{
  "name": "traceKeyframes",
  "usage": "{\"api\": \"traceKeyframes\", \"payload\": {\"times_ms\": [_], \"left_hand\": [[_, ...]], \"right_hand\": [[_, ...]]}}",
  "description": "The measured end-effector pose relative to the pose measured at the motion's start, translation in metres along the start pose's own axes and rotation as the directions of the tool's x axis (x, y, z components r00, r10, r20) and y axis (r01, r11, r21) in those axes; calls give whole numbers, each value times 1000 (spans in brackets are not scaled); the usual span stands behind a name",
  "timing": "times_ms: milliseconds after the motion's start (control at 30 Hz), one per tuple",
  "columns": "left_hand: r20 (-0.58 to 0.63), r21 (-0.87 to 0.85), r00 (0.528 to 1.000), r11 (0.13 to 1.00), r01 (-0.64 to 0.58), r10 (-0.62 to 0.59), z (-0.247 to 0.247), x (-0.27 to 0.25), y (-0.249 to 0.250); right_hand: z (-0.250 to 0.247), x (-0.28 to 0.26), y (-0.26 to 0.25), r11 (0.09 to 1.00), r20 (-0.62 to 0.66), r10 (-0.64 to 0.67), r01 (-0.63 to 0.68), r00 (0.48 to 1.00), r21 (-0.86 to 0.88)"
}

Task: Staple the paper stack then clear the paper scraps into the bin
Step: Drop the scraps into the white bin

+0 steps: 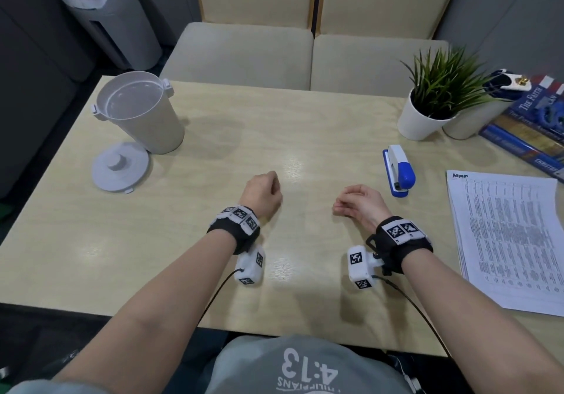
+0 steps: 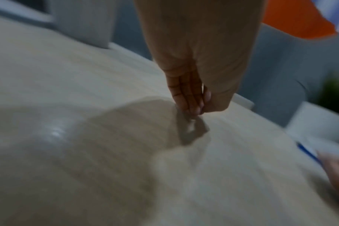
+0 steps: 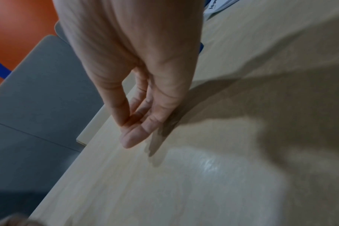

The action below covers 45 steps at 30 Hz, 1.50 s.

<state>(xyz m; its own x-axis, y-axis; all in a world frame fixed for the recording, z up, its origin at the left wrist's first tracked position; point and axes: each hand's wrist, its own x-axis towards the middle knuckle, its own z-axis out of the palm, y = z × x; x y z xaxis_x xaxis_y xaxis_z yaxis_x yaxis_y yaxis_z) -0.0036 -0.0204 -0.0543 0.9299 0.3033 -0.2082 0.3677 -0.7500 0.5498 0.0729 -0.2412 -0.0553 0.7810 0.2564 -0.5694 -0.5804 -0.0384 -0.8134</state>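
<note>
Both hands are idle over the middle of the desk (image 1: 244, 137), nothing held. My left hand (image 1: 263, 192) has its fingers loosely curled, tips near the wood; my right hand (image 1: 360, 203) is loosely curled too, thumb close to the fingers with nothing between them.

Paper stack (image 1: 506, 241) lies flat at my right, near edge hanging a bit past the desk edge; can't make out a staple at this size. Stapler (image 1: 399, 169) lies closed just beyond my right hand, between it and the stack, so I'd guess it's parked for a right-hand grab.

Bin (image 1: 140, 111) stands open at the far left, well apart from the paper, with its lid (image 1: 120, 166) flat on the desk just in front of it (off so scraps can drop straight in, I assume). No scraps visible anywhere on the desk, and the bin's inside looks bare from here.

Potted plant (image 1: 427, 113) and books (image 1: 531, 131) crowd the far right corner behind the stapler. Nothing blocks the path between stack and bin.
</note>
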Motion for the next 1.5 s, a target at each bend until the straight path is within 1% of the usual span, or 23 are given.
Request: {"api": "traceKeyframes", "payload": {"times_ms": [67,133,233,300,367,433,500,533,567,667,733,800,900,1000,1067,1167,1233,1300,1333,1400,1500], "left_hand": [[-69,-105,993,991,88,-96,-15,-2,-14],[-154,-183,974,974,135,-164,-36,-4,-32],[-324,-219,928,969,116,-185,-81,-7,-53],[-460,-228,871,971,71,-172,-122,-9,-58],[-591,-219,788,974,49,-173,-167,-5,-61],[-665,-222,722,973,55,-192,-209,4,-69],[-686,-194,690,972,131,-230,-240,17,-80],[-682,-176,687,968,179,-251,-250,23,-85],[-668,-154,695,963,221,-266,-256,29,-90],[-589,-99,749,947,307,-304,-263,44,-103],[-557,-82,762,935,346,-331,-266,50,-111],[-544,-79,767,931,357,-340,-269,54,-114],[-504,-72,792,931,358,-344,-270,59,-110],[-503,-83,788,928,364,-354,-270,59,-107],[-521,-86,783,933,350,-341,-270,52,-105],[-585,-52,767,956,289,-263,-267,29,-98],[-644,-36,738,972,234,-201,-255,2,-94],[-688,-67,707,984,167,-166,-230,-33,-97],[-691,-95,703,985,144,-169,-215,-52,-100],[-669,-135,717,980,144,-198,-182,-91,-108],[-626,-145,734,964,223,-264,-146,-141,-123]], "right_hand": [[-5,0,-1,1000,2,1,-1,1000,-6],[-11,0,-3,1000,-5,0,0,1000,-17],[-12,1,-9,1000,-29,8,-9,1000,-26],[-6,-1,-13,1000,-25,14,-14,1000,-20],[4,-5,-15,999,3,23,-23,1000,-32],[20,-12,-12,996,58,42,-38,997,-78],[39,-21,-8,988,126,71,-53,989,-145],[48,-27,-6,983,158,82,-54,984,-175],[57,-30,-4,979,186,89,-51,978,-200],[77,-37,-4,963,226,100,-37,969,-267],[89,-38,-7,961,239,104,-36,965,-273],[97,-38,-11,964,251,85,-16,964,-267],[105,-38,-15,970,264,45,21,963,-242],[107,-39,-20,970,272,14,52,962,-235],[108,-40,-22,970,273,-7,73,962,-233],[111,-38,-24,964,281,-5,79,960,-253],[119,-33,-26,949,271,9,78,963,-307],[138,-21,-35,917,274,10,101,962,-386],[154,-15,-43,894,293,-2,133,956,-428],[197,-2,-68,853,334,-62,224,940,-471],[279,16,-111,766,359,-198,373,912,-524]]}}
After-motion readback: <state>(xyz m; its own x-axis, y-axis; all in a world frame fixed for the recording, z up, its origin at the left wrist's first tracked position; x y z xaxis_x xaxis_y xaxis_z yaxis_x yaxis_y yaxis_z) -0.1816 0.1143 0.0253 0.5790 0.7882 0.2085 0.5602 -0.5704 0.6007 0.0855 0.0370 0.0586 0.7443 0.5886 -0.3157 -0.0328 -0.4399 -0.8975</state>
